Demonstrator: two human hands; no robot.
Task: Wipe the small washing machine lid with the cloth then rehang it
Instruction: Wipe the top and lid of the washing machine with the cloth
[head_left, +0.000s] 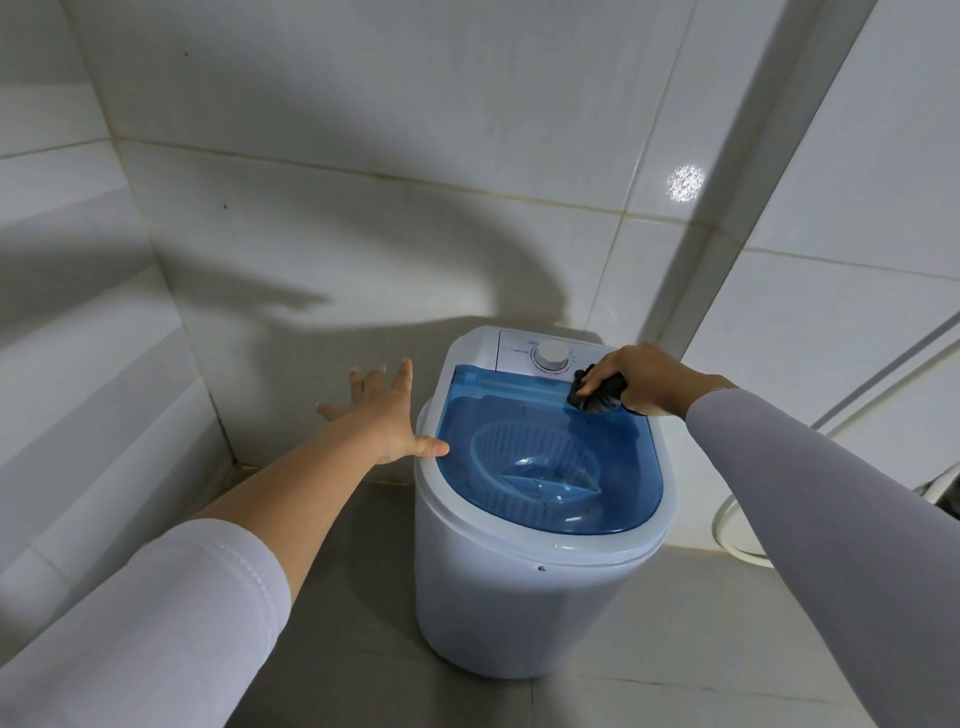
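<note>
A small white washing machine stands on the grey floor against the tiled wall. Its clear blue lid is closed, with dark specks on it, and the wash basket shows through. My right hand is shut on a bunched dark grey cloth, which presses on the lid's far right corner beside the white dial. My left hand is spread open at the machine's left side, thumb resting on the white rim, holding nothing.
White tiled walls close in behind and to the left, forming a corner. A white hose loops on the floor at the right, with a pipe running up the right wall.
</note>
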